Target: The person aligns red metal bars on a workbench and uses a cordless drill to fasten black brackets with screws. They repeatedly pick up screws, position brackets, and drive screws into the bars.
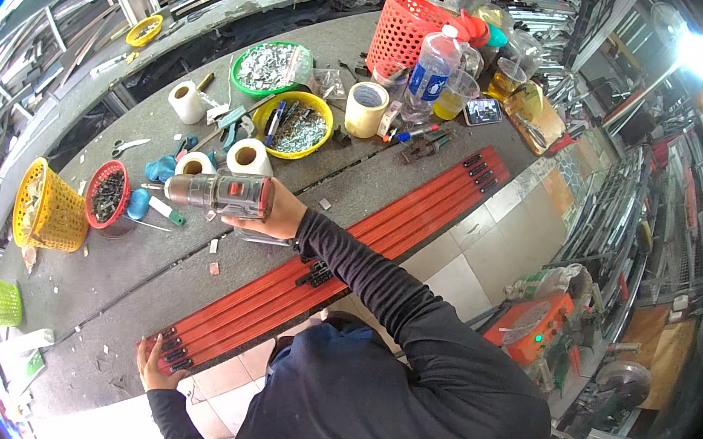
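Note:
My right hand is wrapped round the handle of a cordless drill, held over the worktable with its bit pointing left. Several long red metal bars lie side by side along the table's near edge. Small black fittings sit at the bars' left end, others at the right end, and a cluster partway along. Against the left end rests my left hand, fingers spread and touching the outermost bars. Part of the bars is hidden under my right forearm.
Beyond the drill are a red basket of black parts, a yellow basket, tape rolls, a yellow bowl of screws and a green bowl of metal pieces. A bottle and a phone stand far right.

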A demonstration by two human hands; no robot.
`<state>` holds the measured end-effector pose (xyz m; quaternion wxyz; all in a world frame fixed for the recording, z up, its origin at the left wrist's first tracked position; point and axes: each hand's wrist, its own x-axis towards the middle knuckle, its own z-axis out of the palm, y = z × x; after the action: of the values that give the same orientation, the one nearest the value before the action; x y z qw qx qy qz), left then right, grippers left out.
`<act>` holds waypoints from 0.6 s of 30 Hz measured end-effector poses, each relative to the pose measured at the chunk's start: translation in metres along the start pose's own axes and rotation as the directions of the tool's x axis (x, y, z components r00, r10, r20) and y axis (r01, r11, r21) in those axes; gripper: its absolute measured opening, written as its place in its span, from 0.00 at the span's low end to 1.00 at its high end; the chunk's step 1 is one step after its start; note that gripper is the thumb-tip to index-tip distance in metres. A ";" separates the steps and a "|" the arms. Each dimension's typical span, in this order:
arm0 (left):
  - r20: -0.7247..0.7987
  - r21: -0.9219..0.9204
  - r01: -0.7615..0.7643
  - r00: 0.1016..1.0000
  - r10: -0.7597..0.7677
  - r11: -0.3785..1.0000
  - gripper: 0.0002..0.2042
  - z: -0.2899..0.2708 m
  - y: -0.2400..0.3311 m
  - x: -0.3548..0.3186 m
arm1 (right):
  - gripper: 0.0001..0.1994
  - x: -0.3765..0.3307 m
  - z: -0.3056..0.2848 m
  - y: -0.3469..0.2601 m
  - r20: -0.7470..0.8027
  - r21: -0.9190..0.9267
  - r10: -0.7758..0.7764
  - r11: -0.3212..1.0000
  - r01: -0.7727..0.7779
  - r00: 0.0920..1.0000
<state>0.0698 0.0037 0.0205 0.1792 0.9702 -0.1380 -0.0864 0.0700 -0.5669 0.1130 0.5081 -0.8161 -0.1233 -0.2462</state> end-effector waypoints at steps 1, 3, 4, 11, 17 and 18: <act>-0.004 0.008 0.004 1.000 -0.004 1.000 0.64 0.000 0.000 0.001 | 0.27 -0.003 0.004 -0.001 -0.041 0.149 0.079 0.986 -0.072 0.996; -0.006 0.041 -0.024 1.000 0.024 0.999 0.64 0.000 0.001 0.003 | 0.27 -0.010 0.007 0.000 -0.104 0.128 0.200 0.974 -0.186 0.974; 0.004 0.008 -0.016 1.000 0.016 1.000 0.64 -0.001 0.001 0.004 | 0.27 -0.014 0.010 0.000 -0.108 0.122 0.277 0.957 -0.264 0.955; -0.016 0.057 -0.040 0.999 0.041 0.998 0.63 0.002 0.000 0.004 | 0.30 0.007 -0.021 0.030 -0.213 -0.511 -0.147 0.859 0.018 0.966; -0.032 0.036 -0.009 0.999 0.010 0.999 0.61 0.002 0.009 0.001 | 0.22 -0.003 -0.050 0.031 -0.187 -0.096 0.202 0.970 -0.222 0.961; -0.062 0.031 -0.032 0.998 0.034 0.999 0.61 0.002 0.010 0.002 | 0.18 -0.007 -0.053 0.027 -0.200 -0.071 0.227 0.967 -0.245 0.953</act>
<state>0.0687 -0.0065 0.0226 0.1702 0.9727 -0.1494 -0.0510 0.0621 -0.6256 0.1078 0.5039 -0.8210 0.0361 -0.2661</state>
